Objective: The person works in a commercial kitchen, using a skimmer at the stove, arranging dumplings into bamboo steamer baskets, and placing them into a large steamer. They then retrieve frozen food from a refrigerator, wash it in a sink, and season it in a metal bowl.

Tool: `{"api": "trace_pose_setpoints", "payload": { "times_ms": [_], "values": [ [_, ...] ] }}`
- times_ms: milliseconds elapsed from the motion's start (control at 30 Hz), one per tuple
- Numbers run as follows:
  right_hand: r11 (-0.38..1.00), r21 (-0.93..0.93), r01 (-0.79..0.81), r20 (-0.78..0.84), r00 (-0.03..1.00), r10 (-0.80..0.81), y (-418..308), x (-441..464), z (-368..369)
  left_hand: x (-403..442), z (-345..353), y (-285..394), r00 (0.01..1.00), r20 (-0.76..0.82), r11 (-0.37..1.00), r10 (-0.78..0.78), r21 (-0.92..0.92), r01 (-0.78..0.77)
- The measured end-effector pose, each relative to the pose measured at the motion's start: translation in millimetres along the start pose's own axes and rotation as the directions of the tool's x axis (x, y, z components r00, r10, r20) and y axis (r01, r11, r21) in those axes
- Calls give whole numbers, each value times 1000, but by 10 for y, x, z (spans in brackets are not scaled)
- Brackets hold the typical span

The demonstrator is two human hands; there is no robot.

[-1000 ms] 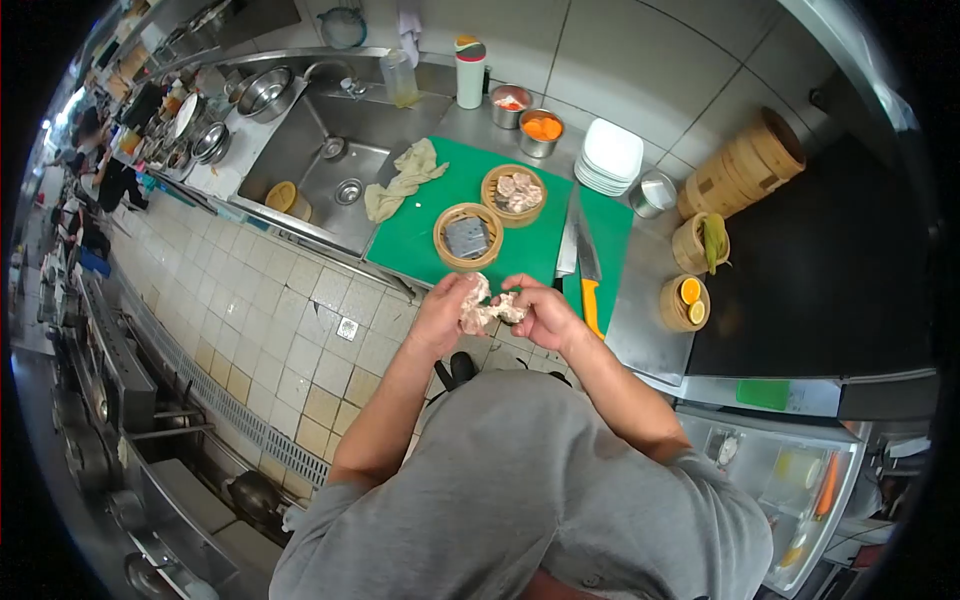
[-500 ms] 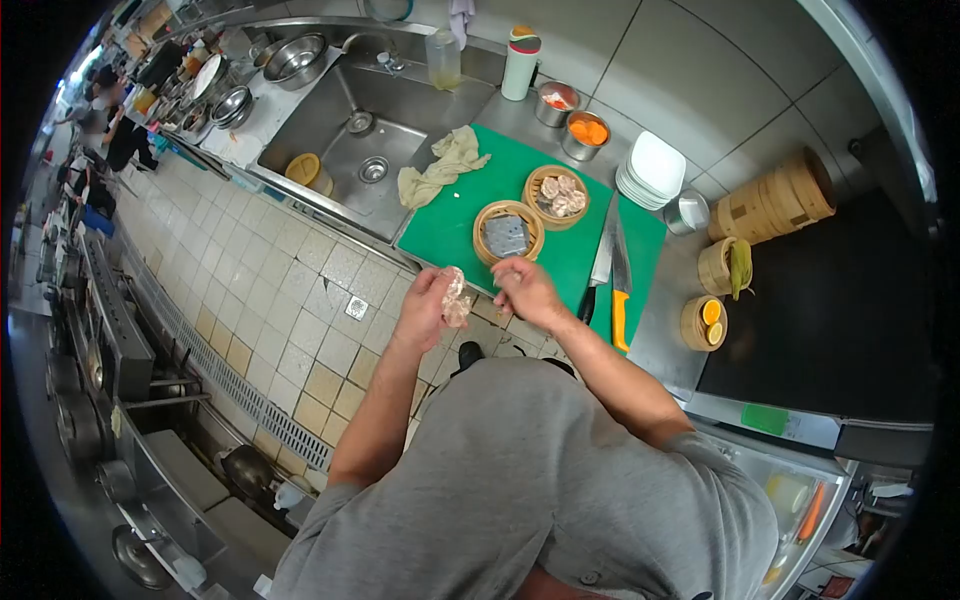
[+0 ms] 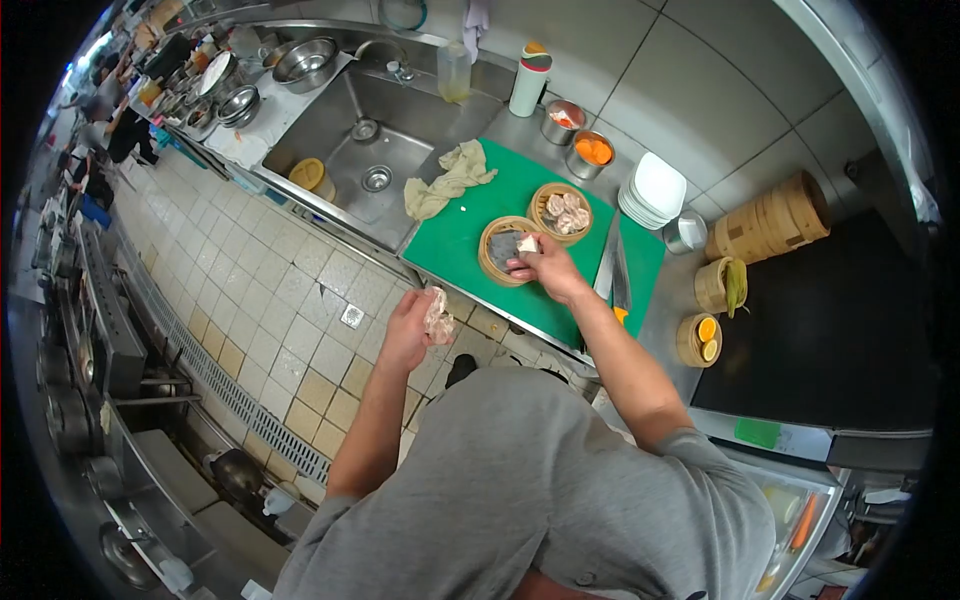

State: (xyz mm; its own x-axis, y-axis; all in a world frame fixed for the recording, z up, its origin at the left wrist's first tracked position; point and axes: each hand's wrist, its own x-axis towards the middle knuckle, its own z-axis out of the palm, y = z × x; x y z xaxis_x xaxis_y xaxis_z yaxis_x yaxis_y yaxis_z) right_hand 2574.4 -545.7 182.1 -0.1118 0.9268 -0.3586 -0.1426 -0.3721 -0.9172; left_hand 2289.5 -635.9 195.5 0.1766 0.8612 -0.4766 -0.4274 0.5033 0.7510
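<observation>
My left hand (image 3: 405, 332) is closed around a clump of pale pinkish dumplings (image 3: 438, 318), held above the floor in front of the counter edge. My right hand (image 3: 548, 266) pinches one whitish dumpling (image 3: 527, 243) over a round bamboo steamer (image 3: 486, 262) with a dark grey square liner (image 3: 503, 251). Part of that steamer is hidden behind my fingers. Touching it on the far side is another bamboo steamer (image 3: 541, 222), holding several similar pale dumplings (image 3: 568, 212). Both steamers rest on a green cutting board (image 3: 450, 240).
Two large knives (image 3: 612, 262) lie on the board right of my right hand. A crumpled cloth (image 3: 450, 180) lies by the sink (image 3: 330, 125). Behind are metal cups with orange slices (image 3: 594, 151), a bottle (image 3: 530, 82) and stacked white plates (image 3: 652, 190). Stacked steamers (image 3: 770, 218) lie farther right.
My right hand has moved away from my left hand, forward to the lined steamer, with a dumpling in its fingers. My left hand has shifted slightly left and toward me, still holding its clump.
</observation>
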Motion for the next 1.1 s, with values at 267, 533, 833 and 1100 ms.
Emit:
{"api": "trace_pose_setpoints", "payload": {
  "times_ms": [267,533,833,1100],
  "values": [
    [450,-857,251,67,920,-386,67,470,183,-60,-192,-121,1000,14,999,3,-47,-2],
    [332,-893,302,152,899,-410,-359,-23,462,-46,-258,-176,1000,-18,995,-4,-99,2],
    [560,-516,648,672,712,-205,-220,-436,734,256,26,-200,974,163,963,154,194,-185],
    [832,-484,271,130,963,-237,114,-226,199,326,-51,-3,960,262,988,-101,-89,128]
  ]
}}
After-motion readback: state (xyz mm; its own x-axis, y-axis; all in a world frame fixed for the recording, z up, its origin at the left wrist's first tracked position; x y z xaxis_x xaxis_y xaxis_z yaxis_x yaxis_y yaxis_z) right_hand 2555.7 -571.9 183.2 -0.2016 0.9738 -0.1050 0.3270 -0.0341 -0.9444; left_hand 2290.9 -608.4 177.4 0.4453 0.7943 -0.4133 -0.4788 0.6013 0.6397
